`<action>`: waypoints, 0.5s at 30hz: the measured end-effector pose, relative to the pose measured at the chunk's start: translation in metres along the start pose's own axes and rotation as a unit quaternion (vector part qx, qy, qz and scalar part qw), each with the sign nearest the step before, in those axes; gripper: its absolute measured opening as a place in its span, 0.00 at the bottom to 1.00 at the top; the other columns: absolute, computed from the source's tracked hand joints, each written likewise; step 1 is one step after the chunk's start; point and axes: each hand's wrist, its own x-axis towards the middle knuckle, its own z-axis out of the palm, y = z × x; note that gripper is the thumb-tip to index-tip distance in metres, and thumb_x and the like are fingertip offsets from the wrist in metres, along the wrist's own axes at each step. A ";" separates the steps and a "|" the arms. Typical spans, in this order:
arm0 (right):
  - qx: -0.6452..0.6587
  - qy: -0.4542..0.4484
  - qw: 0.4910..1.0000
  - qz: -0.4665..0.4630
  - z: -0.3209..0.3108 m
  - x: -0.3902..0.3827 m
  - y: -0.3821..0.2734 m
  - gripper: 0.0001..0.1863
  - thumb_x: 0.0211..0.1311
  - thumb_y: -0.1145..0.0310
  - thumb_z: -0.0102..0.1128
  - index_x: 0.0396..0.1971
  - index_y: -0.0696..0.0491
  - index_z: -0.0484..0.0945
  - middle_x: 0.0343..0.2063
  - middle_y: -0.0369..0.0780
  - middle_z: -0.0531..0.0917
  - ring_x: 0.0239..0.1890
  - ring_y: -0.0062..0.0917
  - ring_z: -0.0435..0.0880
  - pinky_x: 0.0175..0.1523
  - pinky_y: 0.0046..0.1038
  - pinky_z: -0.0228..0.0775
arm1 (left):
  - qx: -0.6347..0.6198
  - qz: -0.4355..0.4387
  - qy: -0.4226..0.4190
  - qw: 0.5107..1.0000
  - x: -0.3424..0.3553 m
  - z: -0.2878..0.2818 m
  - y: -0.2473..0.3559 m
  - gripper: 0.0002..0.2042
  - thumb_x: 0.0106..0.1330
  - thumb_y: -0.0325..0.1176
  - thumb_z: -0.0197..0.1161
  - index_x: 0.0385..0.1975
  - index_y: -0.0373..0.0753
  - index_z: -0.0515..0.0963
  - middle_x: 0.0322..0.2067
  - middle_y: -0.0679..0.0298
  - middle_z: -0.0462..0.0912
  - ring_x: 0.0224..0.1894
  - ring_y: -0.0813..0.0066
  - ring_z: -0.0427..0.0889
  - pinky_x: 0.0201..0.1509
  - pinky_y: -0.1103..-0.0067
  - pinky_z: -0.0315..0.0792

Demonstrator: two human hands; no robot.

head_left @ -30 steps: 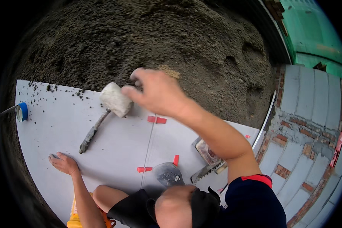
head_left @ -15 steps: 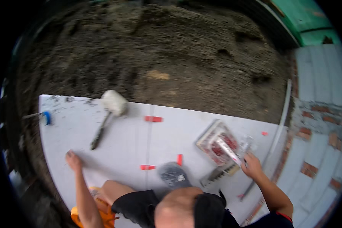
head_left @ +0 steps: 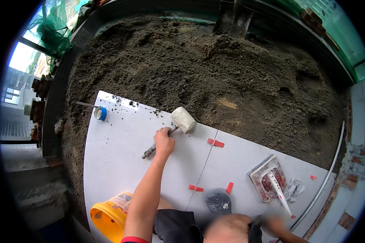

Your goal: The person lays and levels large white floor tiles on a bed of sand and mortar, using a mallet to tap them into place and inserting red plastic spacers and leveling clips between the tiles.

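My left hand point(head_left: 165, 142) is closed round the handle of a mallet point(head_left: 184, 120), whose whitish head lies at the far edge of the white tile slab. My right hand point(head_left: 275, 225) is low at the right by my leg. It is smeared, so its fingers and anything in them cannot be made out. Beyond it lies a rectangular, red-stained float point(head_left: 258, 176) with a white tapered piece point(head_left: 278, 192) across it. Crumpled clear plastic point(head_left: 296, 188) sits beside the float.
Red tile-levelling wedges point(head_left: 215, 143) straddle the seam between the white tiles point(head_left: 125, 162). A blue tape roll point(head_left: 100, 113) rests at the far left corner, a yellow bucket point(head_left: 108, 218) by my left arm. Dark loose sand point(head_left: 182, 73) spreads beyond; a pale pipe point(head_left: 332, 166) runs along the right.
My left hand has gone from the bare tile to the mallet's handle and closed on it. My right hand has drawn back toward my leg. The view has shifted left.
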 end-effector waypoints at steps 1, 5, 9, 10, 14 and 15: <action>0.013 -0.010 0.999 -0.028 0.008 -0.010 0.013 0.13 0.56 0.67 0.61 0.39 0.58 0.79 0.32 0.48 0.78 0.37 0.40 0.79 0.43 0.46 0.69 | 0.000 -0.014 0.007 1.000 -0.001 0.000 0.000 0.17 0.47 0.19 0.52 0.38 0.34 0.81 0.36 0.53 0.82 0.41 0.50 0.74 0.48 0.61 0.69; 0.079 0.002 0.991 -0.106 -0.087 0.017 -0.018 0.15 0.58 0.63 0.63 0.42 0.56 0.78 0.34 0.46 0.80 0.36 0.39 0.79 0.42 0.43 0.70 | 0.004 0.001 -0.032 0.999 -0.013 -0.028 -0.033 0.13 0.44 0.20 0.52 0.27 0.37 0.83 0.29 0.59 0.82 0.41 0.54 0.75 0.49 0.63 0.67; 0.306 -0.206 0.923 0.113 -0.196 0.079 -0.033 0.17 0.56 0.60 0.66 0.41 0.54 0.77 0.33 0.45 0.81 0.37 0.40 0.81 0.45 0.38 0.72 | 0.031 0.062 -0.099 0.993 -0.023 -0.049 -0.047 0.11 0.42 0.18 0.53 0.22 0.38 0.81 0.26 0.61 0.81 0.40 0.57 0.74 0.51 0.66 0.66; 0.241 -0.222 0.941 0.084 -0.232 0.109 -0.044 0.18 0.55 0.59 0.67 0.41 0.54 0.76 0.33 0.46 0.81 0.38 0.40 0.82 0.45 0.38 0.73 | 0.038 0.072 -0.121 0.989 -0.026 -0.057 -0.052 0.10 0.42 0.18 0.53 0.21 0.38 0.81 0.26 0.61 0.81 0.40 0.58 0.74 0.52 0.67 0.65; 0.200 0.014 0.974 0.102 -0.347 0.191 -0.077 0.20 0.57 0.58 0.67 0.42 0.57 0.74 0.32 0.49 0.83 0.36 0.43 0.84 0.41 0.39 0.74 | 0.048 0.089 -0.224 0.969 -0.038 -0.081 -0.074 0.11 0.42 0.17 0.53 0.22 0.37 0.82 0.28 0.60 0.81 0.41 0.57 0.74 0.54 0.68 0.68; 0.085 0.127 0.983 0.098 -0.341 0.205 -0.071 0.20 0.60 0.60 0.65 0.42 0.60 0.73 0.30 0.50 0.83 0.32 0.43 0.84 0.39 0.40 0.74 | 0.009 0.058 -0.260 0.964 -0.036 -0.082 -0.077 0.11 0.42 0.17 0.53 0.22 0.36 0.82 0.29 0.60 0.82 0.42 0.56 0.74 0.54 0.68 0.69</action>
